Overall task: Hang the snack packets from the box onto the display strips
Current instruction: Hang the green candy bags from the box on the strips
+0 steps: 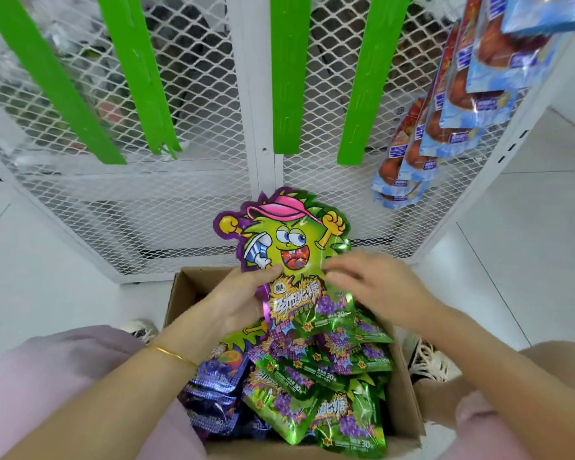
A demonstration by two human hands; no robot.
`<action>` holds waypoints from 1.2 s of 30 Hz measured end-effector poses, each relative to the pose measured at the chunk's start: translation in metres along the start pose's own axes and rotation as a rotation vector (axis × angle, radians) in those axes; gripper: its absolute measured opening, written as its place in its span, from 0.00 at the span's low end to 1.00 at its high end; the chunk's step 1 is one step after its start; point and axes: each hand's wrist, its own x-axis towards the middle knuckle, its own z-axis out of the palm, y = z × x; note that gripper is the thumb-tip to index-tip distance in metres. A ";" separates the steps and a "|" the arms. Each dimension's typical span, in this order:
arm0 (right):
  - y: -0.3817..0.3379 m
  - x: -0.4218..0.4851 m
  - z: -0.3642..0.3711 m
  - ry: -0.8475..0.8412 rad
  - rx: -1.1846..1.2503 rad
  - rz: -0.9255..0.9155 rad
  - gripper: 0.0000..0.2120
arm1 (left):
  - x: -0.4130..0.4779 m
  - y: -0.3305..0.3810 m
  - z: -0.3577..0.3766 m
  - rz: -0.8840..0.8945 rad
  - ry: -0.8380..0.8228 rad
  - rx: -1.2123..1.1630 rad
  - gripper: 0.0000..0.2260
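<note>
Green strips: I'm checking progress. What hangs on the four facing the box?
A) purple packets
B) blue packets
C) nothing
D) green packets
C: the green strips are bare; the blue packets hang farther right.

Left hand (243, 293), right hand (379, 287): 2. Packet (289, 240) between hands: 1. Box (180, 293) beneath hands: 1. Strips (289, 78) beyond hands: 4. Shoes (429, 360): 2.

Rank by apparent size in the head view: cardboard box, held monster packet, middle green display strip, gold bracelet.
1. cardboard box
2. held monster packet and middle green display strip: unsure, the packet is nearer the camera
3. gold bracelet
</note>
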 end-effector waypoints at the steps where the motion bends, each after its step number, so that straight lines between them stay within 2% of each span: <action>1: 0.006 0.006 -0.006 0.116 0.074 0.084 0.18 | -0.002 0.003 -0.002 0.012 0.003 0.006 0.09; 3: 0.016 0.017 -0.010 0.267 0.276 0.278 0.21 | -0.006 0.007 -0.005 0.036 0.015 0.012 0.13; 6: 0.021 0.025 -0.005 0.208 0.771 0.510 0.29 | -0.010 0.009 -0.007 0.062 -0.016 0.007 0.18; 9: 0.017 0.024 0.002 0.025 1.309 0.530 0.29 | -0.015 0.008 -0.002 0.078 -0.072 0.032 0.13; 11: 0.015 0.023 0.007 0.017 1.451 0.510 0.29 | -0.018 0.010 0.000 0.097 -0.088 0.055 0.11; 13: 0.016 0.027 0.007 0.071 1.533 0.539 0.42 | -0.018 0.012 0.001 0.127 -0.105 0.076 0.13; 14: 0.017 0.028 0.006 0.096 1.557 0.562 0.50 | -0.020 0.013 0.003 0.134 -0.109 0.081 0.14; 15: 0.017 0.028 0.004 0.125 1.551 0.570 0.51 | -0.020 0.015 0.003 0.138 -0.104 0.096 0.15; 16: 0.015 0.027 -0.001 0.159 1.529 0.562 0.45 | -0.022 0.017 0.005 0.140 -0.113 0.122 0.17; 18: 0.019 0.025 -0.012 0.266 1.450 0.581 0.25 | -0.025 0.029 0.007 0.178 -0.130 0.184 0.24; 20: 0.027 0.021 -0.028 0.392 1.350 0.625 0.21 | -0.026 0.050 0.012 0.350 -0.007 0.280 0.27; 23: 0.042 0.018 -0.051 0.542 1.172 0.648 0.19 | -0.020 0.097 0.029 0.738 0.322 0.519 0.21; 25: 0.047 0.019 -0.055 0.600 1.107 0.661 0.15 | -0.008 0.121 0.055 0.877 0.329 0.673 0.19; 28: 0.053 0.022 -0.049 0.636 1.123 0.678 0.19 | 0.021 0.134 0.102 0.933 0.260 0.847 0.20; 30: 0.059 0.023 -0.046 0.642 1.135 0.683 0.22 | 0.044 0.135 0.126 0.907 0.267 0.833 0.21; 33: 0.069 0.024 -0.045 0.648 1.110 0.675 0.22 | 0.074 0.134 0.145 0.951 0.412 0.771 0.17; 36: 0.079 0.023 -0.045 0.635 1.102 0.668 0.27 | 0.089 0.129 0.151 1.030 0.516 0.707 0.10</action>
